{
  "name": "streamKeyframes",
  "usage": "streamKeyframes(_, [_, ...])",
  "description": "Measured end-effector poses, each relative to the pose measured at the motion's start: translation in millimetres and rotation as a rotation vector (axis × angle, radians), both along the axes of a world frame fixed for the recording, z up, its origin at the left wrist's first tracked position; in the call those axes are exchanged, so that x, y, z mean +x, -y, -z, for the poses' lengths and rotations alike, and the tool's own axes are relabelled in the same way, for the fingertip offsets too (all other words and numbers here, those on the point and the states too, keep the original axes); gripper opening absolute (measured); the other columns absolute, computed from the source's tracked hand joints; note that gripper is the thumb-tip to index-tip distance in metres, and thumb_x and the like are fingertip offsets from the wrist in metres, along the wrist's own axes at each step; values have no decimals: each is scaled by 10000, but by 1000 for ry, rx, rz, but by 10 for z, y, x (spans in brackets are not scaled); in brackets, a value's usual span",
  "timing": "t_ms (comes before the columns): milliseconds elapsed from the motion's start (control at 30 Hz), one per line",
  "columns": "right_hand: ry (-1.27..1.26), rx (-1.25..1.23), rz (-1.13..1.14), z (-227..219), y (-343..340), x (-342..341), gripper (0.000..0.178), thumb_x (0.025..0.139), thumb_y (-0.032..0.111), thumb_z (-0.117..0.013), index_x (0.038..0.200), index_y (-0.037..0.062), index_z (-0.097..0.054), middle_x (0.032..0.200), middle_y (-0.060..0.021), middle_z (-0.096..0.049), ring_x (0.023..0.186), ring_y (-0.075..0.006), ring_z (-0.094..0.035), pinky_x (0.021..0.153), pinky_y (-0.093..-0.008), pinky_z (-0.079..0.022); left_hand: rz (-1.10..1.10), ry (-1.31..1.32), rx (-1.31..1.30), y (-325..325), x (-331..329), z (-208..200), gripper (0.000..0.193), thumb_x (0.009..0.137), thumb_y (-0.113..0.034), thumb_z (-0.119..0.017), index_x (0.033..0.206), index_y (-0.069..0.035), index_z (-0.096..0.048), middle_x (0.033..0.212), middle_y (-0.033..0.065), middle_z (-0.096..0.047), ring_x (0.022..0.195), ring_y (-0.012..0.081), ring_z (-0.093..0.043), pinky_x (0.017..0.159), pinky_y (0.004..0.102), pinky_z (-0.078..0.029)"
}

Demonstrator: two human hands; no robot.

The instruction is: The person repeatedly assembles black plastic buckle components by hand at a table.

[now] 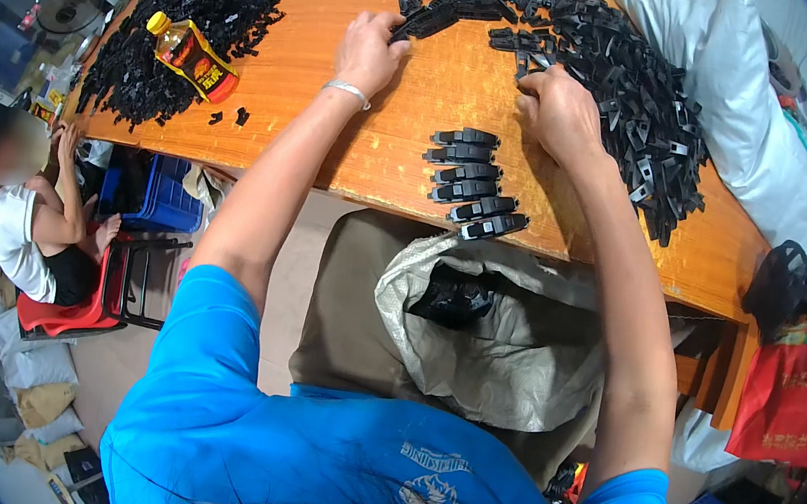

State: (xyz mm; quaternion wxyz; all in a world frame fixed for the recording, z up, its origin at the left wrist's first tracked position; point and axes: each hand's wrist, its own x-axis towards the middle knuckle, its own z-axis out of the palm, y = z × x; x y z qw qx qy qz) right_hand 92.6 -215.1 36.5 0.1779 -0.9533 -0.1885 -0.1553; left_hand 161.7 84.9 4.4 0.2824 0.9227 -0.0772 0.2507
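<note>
My left hand (368,54) reaches to the far middle of the wooden table, its fingers closed on the end of a black plastic piece at the edge of a line of black clip-like pieces (459,2). To its right, my right hand (559,113) pinches a small black clip-like piece at the near left edge of a large heap of black plastic pieces (626,78); the fingers partly hide it. Between my forearms, a short column of several black clips (464,169) lies side by side near the table's front edge.
A heap of small black parts (203,1) covers the table's left, with a yellow-capped bottle (191,57) lying on it. An open white woven sack (512,356) sits below the front edge. White sacks (744,102) stand at right. Another person (35,217) sits at left.
</note>
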Motion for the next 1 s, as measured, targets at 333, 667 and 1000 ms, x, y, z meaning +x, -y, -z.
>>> streamKeyframes(333, [97,-173,104,409,-139,452,90,843,13,-679,892,-5,-752,1003,-238,-728,868,-421,-753,762,-490,-616,-25,-194,-68,181,-54,43,303,932,-230,-784,1155,-24,-772,1027,201,-787,956,368,-749,869,446,-580])
streamKeyframes(667, [-126,-95,33,189,-153,-13,271,823,167,-858,956,-41,-747,1027,-247,-732,1011,-404,-720,898,-488,-569,76,-224,145,459,-706,-158,228,982,-233,-703,1125,-75,-782,1039,186,-768,938,404,-730,820,484,-575])
streamKeyframes(1000, [-123,-84,14,106,-134,-112,291,844,245,-854,1017,18,-794,1040,-211,-721,976,-393,-716,862,-488,-571,361,67,438,395,-458,-131,187,903,-129,-757,1087,-123,-787,1105,106,-666,1088,322,-625,930,428,-548])
